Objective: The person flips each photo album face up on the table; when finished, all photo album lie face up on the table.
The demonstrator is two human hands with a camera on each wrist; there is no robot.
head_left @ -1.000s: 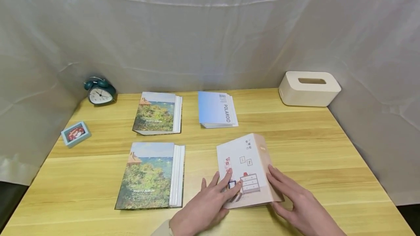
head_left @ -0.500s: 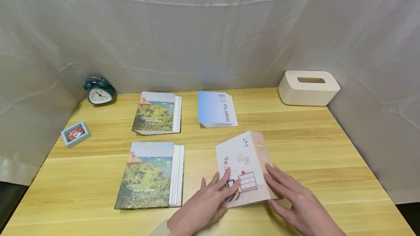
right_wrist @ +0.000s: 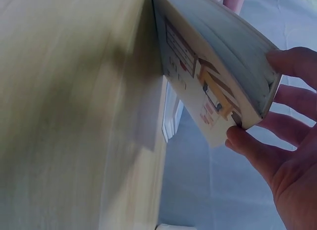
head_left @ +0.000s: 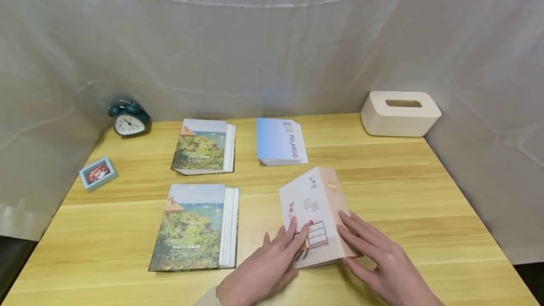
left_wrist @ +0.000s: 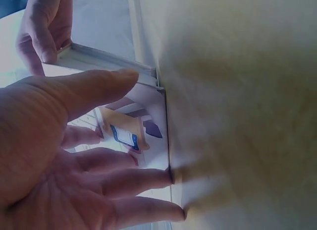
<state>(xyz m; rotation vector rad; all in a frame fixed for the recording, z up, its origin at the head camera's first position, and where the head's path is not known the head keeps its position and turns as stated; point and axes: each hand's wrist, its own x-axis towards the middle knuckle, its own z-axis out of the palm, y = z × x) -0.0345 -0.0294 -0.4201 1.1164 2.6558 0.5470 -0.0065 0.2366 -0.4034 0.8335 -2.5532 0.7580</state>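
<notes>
A photo album (head_left: 306, 195) with a drawn dresser and frames on its pale cover and a pinkish spine stands tilted, spine side raised, at the right front of the table. My right hand (head_left: 382, 259) grips it at the spine, thumb below and fingers along the spine's face. My left hand (head_left: 269, 268) rests on the cover's left side with its fingers spread nearly straight. In the right wrist view, the pages (right_wrist: 237, 46) show along the album's end, and my right hand (right_wrist: 292, 155) has its thumb under the cover's corner.
Two landscape photo albums (head_left: 191, 230) lie one behind the other on the left. A blue Polaroid album (head_left: 274, 140) lies behind the held one. An alarm clock (head_left: 129, 119), a small framed picture (head_left: 97, 174) and a tissue box (head_left: 399, 117) stand near the edges, before a grey curtain (head_left: 272, 51).
The held album's spine side has swung up and slightly left, tilting it more steeply. My right hand has moved left with it, while my left hand stays nearly in place.
</notes>
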